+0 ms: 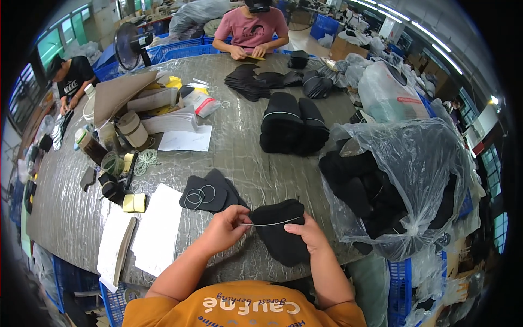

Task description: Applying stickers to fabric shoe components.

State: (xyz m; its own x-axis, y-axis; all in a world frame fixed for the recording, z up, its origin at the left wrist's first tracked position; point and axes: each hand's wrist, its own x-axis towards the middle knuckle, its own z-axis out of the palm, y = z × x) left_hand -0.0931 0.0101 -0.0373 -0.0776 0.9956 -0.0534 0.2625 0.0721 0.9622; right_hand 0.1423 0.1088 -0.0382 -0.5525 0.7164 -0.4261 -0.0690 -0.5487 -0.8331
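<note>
Seen from above, a person in an orange shirt (245, 305) works at a grey table (234, 158). At the lower centre of the frame, a stack of black pieces (280, 245) sits between the two hands. The left hand (226, 228) pinches one end of a thin white band (272, 224), which runs taut across the upper part of the stack. The right hand (309, 232) grips the stack's right edge, thumb on top.

Just up and left of the left hand lie flat dark pieces (218, 185) with pale rings (200, 197) on top. White sheets (159, 229) and a notebook (121, 248) rest at the lower left. Tied black bundles (289, 128) stand right of the upper centre; a clear plastic bag (419, 158) holding black pieces fills the right. At the top centre, a co-worker in pink (251, 30) handles something yellow (255, 58).
</note>
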